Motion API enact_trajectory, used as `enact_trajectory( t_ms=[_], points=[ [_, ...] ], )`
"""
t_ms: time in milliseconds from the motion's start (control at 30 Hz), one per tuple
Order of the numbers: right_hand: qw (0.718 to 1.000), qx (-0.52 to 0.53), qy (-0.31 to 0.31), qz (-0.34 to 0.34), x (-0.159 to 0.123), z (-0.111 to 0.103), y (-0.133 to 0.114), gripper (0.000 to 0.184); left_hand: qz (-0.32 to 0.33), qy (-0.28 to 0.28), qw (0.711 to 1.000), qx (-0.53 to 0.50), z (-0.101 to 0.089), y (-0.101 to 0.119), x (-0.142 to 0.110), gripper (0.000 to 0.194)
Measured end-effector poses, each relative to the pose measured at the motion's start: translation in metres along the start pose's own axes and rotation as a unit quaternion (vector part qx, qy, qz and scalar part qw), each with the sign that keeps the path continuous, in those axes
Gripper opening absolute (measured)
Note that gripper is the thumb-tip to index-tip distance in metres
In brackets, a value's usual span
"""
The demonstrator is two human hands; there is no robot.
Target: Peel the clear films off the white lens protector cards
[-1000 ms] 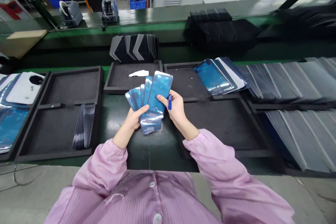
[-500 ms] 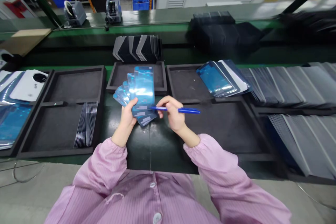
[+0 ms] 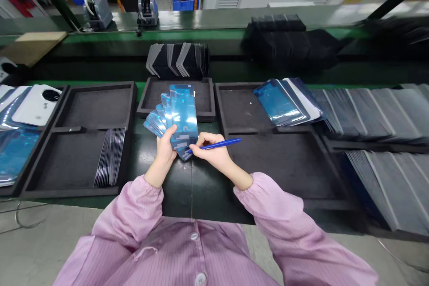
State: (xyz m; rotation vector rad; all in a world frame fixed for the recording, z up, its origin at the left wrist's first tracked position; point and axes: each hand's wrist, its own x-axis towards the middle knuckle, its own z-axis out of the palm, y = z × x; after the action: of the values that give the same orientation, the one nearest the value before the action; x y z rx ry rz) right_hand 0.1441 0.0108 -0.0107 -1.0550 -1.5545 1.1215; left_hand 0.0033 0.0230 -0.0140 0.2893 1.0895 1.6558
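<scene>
Head view, two hands [image 3: 163, 147] [image 3: 212, 151], one pen [image 3: 223, 143], one fan of panels [image 3: 182, 109]

The left hand [image 3: 166, 146] grips glossy blue rectangular panels [image 3: 183, 109]; beside it, the right hand [image 3: 214, 152] holds a slim blue pen [image 3: 225, 143].

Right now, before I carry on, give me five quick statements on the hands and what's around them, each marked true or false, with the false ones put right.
1. The left hand holds a fan of blue panels. True.
2. The right hand is empty. False: it holds a blue pen.
3. Thin pieces stand in the nearer part of the two-part tray. True.
4. The person wears green. False: the sleeves are pink.
5. A white panel lies left of that tray. True.
</scene>
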Motion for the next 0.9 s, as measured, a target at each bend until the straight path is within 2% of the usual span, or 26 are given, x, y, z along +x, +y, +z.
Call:
enact_trajectory(
  t_ms=[300, 567, 667, 733, 800, 833, 900],
  points=[
    [0.999, -0.027, -0.011, -0.016, 0.001, 0.001, 0.003, 0.029, 0.006, -0.002, 1.0, 0.001, -0.001, -0.002, 0.002, 0.038],
    [0.997, 0.078, -0.016, 0.015, -0.001, -0.004, -0.001, 0.035, -0.008, 0.002, 1.0, 0.004, -0.003, 0.0, 0.003, 0.034],
    [0.99, 0.136, 0.035, 0.016, -0.003, -0.007, 0.0, 0.032, -0.021, -0.002, 1.0, 0.003, -0.004, 0.0, 0.005, 0.033],
    [0.986, 0.129, 0.102, -0.018, -0.001, -0.01, 0.003, 0.033, -0.027, -0.005, 1.0, 0.0, -0.004, 0.001, 0.005, 0.032],
    [0.985, 0.106, 0.128, -0.043, 0.002, -0.011, 0.007, 0.03, -0.03, -0.007, 1.0, -0.002, -0.005, 0.001, 0.005, 0.032],
    [0.987, 0.106, 0.11, -0.04, 0.004, -0.012, 0.009, 0.039, -0.033, -0.009, 0.999, -0.002, -0.005, 0.001, 0.005, 0.033],
    [0.991, 0.128, 0.043, -0.006, 0.009, -0.012, 0.014, 0.074, -0.036, -0.014, 0.999, -0.003, -0.005, 0.001, 0.005, 0.034]
  ],
)
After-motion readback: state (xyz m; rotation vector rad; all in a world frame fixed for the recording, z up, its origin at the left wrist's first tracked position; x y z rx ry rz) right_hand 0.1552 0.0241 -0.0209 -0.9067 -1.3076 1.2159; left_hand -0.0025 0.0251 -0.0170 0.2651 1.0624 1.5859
